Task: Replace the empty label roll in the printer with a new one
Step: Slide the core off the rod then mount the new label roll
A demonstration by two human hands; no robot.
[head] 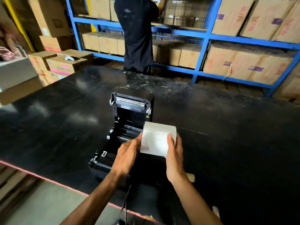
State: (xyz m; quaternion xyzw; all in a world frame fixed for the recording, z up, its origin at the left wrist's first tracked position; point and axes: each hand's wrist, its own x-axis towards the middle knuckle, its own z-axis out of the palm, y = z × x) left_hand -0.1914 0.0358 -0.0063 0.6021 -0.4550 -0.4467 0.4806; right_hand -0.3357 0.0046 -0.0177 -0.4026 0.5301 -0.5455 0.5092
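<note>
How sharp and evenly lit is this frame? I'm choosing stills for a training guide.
Head view: the label roll is overexposed and smeared by motion blur; the left-edge boxes are streaked; the black table shows soft glare patches; the blue shelving bows from wide-angle distortion; the open printer is fairly sharp.

White label roll (158, 138) held above open black printer (129, 127); lid raised, roll bay visible

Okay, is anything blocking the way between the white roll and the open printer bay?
Nothing visible. The white label roll, held in both hands, sits just above the open black printer, whose lid is raised and bay looks clear.
</note>
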